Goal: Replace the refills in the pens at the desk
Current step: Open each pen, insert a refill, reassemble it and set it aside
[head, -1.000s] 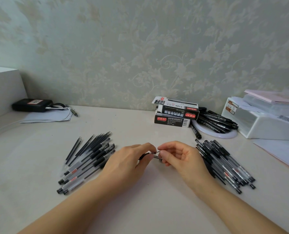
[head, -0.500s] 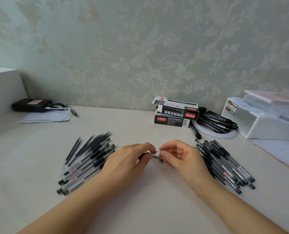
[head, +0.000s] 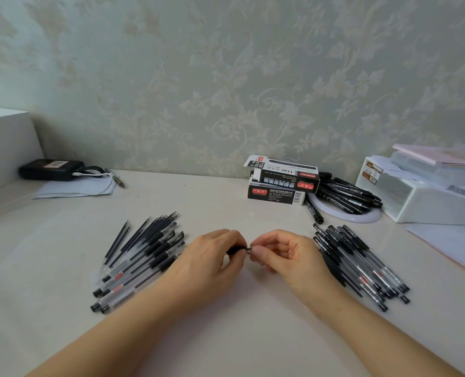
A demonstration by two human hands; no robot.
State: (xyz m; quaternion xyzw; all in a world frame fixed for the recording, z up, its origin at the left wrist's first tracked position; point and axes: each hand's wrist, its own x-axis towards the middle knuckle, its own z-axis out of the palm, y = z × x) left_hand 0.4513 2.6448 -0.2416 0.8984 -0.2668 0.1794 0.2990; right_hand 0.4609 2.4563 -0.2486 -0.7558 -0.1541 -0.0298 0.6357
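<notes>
Pinching a single pen [head: 236, 250] over the middle of the desk [head: 226, 336], my left hand [head: 212, 263] was closed around the dark barrel while my right hand [head: 285, 254] gripped the small grey tip piece [head: 249, 250] at its end; whether that piece was being screwed on or off I could not tell. I judged the main risk to be the little tip piece slipping from the fingertips, because it was tiny and held only by a light pinch, and once loose it could roll in among the pens and be hard to find. A crooked twist could also have jammed the thread or bent the refill inside, which was hidden from me. At nine o'clock from the hands lay a fan of pens and bare refills [head: 141, 254], close to my left wrist, so a careless sweep could have mixed them. At three o'clock a second heap of pens [head: 361, 268] lay just beside my right hand. At twelve o'clock stood two stacked refill boxes [head: 280, 183], well apart, and nothing blocked the work itself.
</notes>
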